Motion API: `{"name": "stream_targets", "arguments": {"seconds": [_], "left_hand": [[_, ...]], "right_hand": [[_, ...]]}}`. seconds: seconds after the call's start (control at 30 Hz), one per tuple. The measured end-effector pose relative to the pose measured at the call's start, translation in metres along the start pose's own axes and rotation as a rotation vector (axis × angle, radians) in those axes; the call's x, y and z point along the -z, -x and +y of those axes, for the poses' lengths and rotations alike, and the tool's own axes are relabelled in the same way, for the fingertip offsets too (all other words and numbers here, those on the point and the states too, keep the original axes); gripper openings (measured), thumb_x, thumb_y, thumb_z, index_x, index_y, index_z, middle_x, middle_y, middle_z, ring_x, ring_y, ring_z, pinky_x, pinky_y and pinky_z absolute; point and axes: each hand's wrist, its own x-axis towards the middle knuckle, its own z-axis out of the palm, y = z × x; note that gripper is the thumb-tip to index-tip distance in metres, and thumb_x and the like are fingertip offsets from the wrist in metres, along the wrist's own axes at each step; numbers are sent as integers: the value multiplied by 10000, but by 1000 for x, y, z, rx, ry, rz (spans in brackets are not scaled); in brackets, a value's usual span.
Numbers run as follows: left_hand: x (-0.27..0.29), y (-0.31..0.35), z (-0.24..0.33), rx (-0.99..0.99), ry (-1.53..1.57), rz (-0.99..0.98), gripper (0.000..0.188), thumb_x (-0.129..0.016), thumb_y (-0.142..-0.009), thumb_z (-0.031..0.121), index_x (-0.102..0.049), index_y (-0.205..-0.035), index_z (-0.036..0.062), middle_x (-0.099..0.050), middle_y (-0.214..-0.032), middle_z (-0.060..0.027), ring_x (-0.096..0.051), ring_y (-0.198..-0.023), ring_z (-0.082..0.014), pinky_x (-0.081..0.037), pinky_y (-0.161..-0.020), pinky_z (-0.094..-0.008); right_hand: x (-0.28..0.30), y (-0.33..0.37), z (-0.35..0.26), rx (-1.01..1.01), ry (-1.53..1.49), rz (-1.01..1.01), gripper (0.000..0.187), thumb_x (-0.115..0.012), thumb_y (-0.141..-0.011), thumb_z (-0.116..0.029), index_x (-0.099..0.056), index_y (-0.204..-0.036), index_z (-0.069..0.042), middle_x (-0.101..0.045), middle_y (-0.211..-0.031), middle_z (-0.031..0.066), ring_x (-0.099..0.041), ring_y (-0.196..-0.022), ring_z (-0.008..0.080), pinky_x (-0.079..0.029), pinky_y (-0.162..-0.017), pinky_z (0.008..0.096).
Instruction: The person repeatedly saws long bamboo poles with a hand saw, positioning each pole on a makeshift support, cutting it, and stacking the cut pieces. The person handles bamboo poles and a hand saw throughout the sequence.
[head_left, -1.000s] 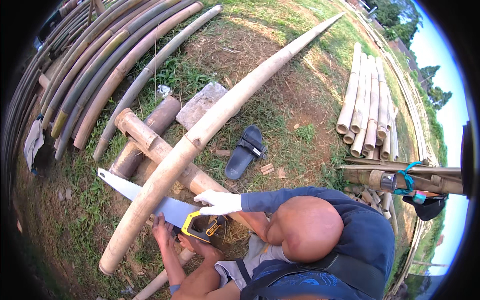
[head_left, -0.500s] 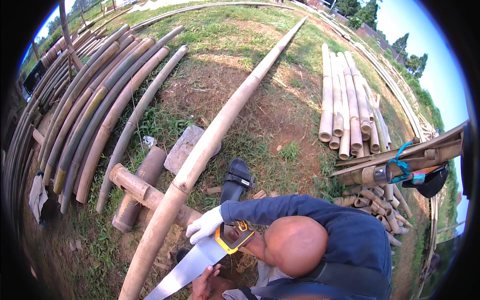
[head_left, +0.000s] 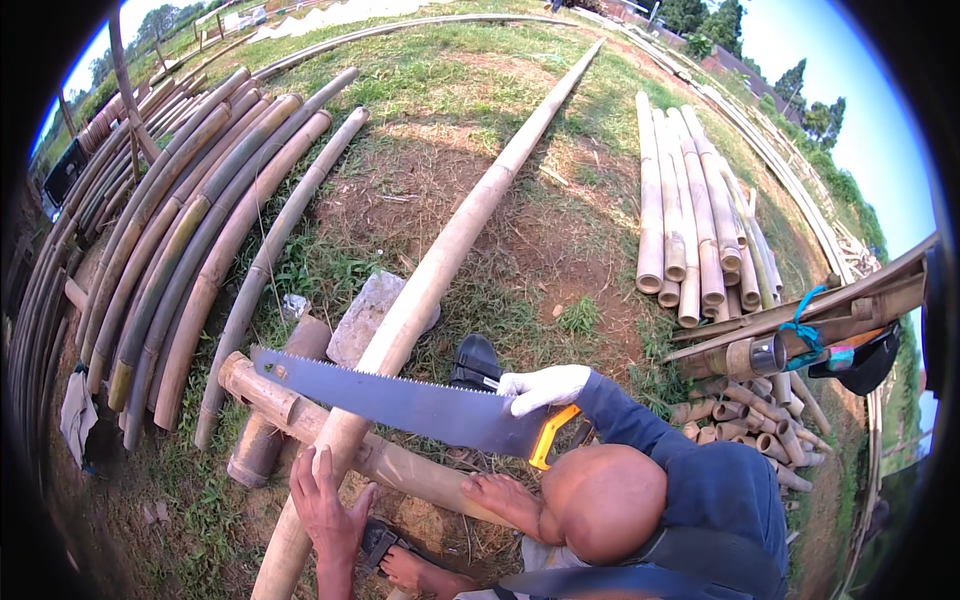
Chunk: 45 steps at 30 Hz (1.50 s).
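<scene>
My right hand [head_left: 546, 388], in a white glove, is closed on the rear of a handsaw [head_left: 420, 408], where the blade meets the yellow and black handle. The blade passes in front of a long bamboo pole [head_left: 490, 185], its toothed edge facing up. My bare left hand [head_left: 328, 508] lies on the near part of the pole with fingers extended and thumb apart. Below the saw, the pole crosses a thick bamboo piece [head_left: 405, 465]. My bare foot [head_left: 498, 497] rests on that piece, and my raised knee [head_left: 605, 500] is beside my right arm.
A stone block [head_left: 372, 318] sits beside the pole, near a short bamboo log [head_left: 262, 445] and a black sandal [head_left: 474, 358]. Long bamboo poles [head_left: 205, 215] lie at left. Cut bamboo lengths [head_left: 698, 205] are stacked at right, with shorter offcuts [head_left: 755, 420] nearer.
The saw has turned from pointing down-left to lying across the pole, teeth up. My right hand moved right and up. My left hand left the blade area and moved onto the pole.
</scene>
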Motion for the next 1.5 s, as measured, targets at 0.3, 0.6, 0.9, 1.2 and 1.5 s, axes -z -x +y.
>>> {"name": "stream_targets", "arguments": {"seconds": [0.3,0.6,0.9,1.2,1.5], "left_hand": [[-30,-8,-73,269,-74,-363,1044,-954,-672,253,-458,-1570,57,-682,-1220,-234,-715,-1110,-447,-589,-946,-528],[70,39,-105,504,158,-762,1106,-954,-667,345,-440,-1600,45,-675,-1386,-271,-674,-1251,-506,-531,-1098,-552],[150,323,-295,798,-548,-578,825,-843,-817,307,-540,-1567,139,-703,-1384,-184,-644,-1317,-406,-463,-1138,-645],[130,127,-168,589,-101,-335,1131,-1004,-644,194,-440,-1606,8,-477,-1623,-256,-411,-1515,-479,-344,-1282,-550],[-31,-30,-125,291,-228,-258,1036,-1020,-674,293,-479,-1524,50,-635,-1302,-183,-634,-1199,-373,-515,-1036,-504]], "right_hand": [[96,101,149,171,-527,1035,339,-688,-1065,-122,-480,-1330,-98,-614,-1250,77,-637,-1200,213,-564,-1059,435],[95,102,257,-735,570,1605,821,-831,-906,-512,-559,-1542,-68,-632,-1374,279,-666,-1261,451,-534,-1103,493],[77,63,201,-741,925,1545,413,-578,-1093,-401,-706,-1324,-84,-734,-1077,276,-748,-1032,443,-596,-921,552],[-46,81,198,-329,1372,1055,372,-585,-1091,-360,-700,-1309,-81,-740,-1113,227,-739,-969,399,-582,-935,526],[-147,1,175,-186,1150,743,392,-602,-1081,-351,-684,-1338,-67,-726,-1162,230,-707,-1036,407,-546,-985,528]]}}
